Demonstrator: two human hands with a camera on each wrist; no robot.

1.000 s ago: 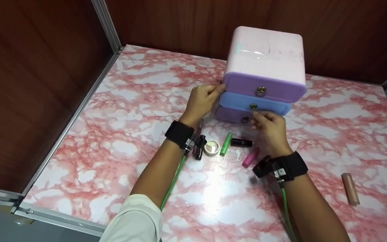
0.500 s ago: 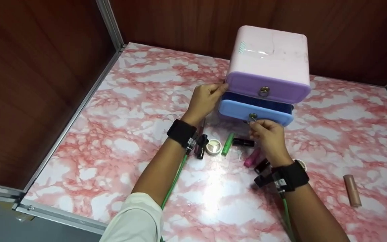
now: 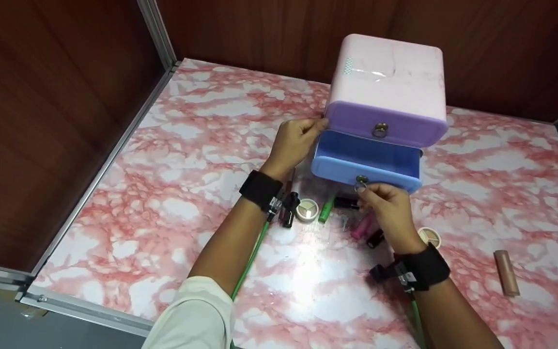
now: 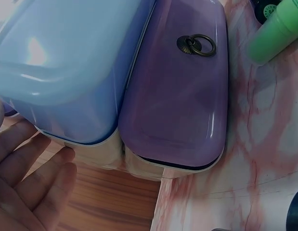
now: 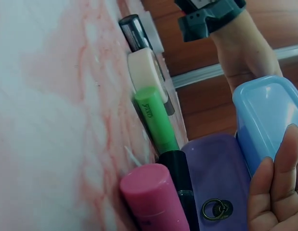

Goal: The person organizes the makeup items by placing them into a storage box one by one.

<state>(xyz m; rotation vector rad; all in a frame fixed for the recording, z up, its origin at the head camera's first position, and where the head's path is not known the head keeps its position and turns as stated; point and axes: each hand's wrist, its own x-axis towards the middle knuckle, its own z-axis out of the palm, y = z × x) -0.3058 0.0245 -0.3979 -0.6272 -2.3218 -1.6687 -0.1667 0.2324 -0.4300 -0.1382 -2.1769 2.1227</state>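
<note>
A pink drawer cabinet (image 3: 395, 75) stands toward the back of the table. Its purple top drawer (image 3: 351, 118) is closed, while the blue middle drawer (image 3: 334, 169) is pulled well out; the visible part of its inside holds nothing. My right hand (image 3: 391, 215) pinches the metal ring pull (image 3: 360, 185) on the blue front. At the cabinet's left front edge, my left hand (image 3: 293, 145) touches it beside the purple drawer; in the left wrist view its fingers (image 4: 47, 178) are extended along the side. The lower purple drawer (image 4: 177, 106) is closed.
Below the drawers lie a green tube (image 3: 326, 212), a black tube (image 3: 347, 202), a pink tube (image 3: 364, 227) and a round palette (image 3: 307, 210). A second round palette (image 3: 429, 237) is by my right wrist. A rose-brown tube (image 3: 506, 273) lies at right.
The blue drawer has slid out toward me, from closed to well out, with my right hand pulling its ring. My left hand has stayed at the cabinet's left edge.
</note>
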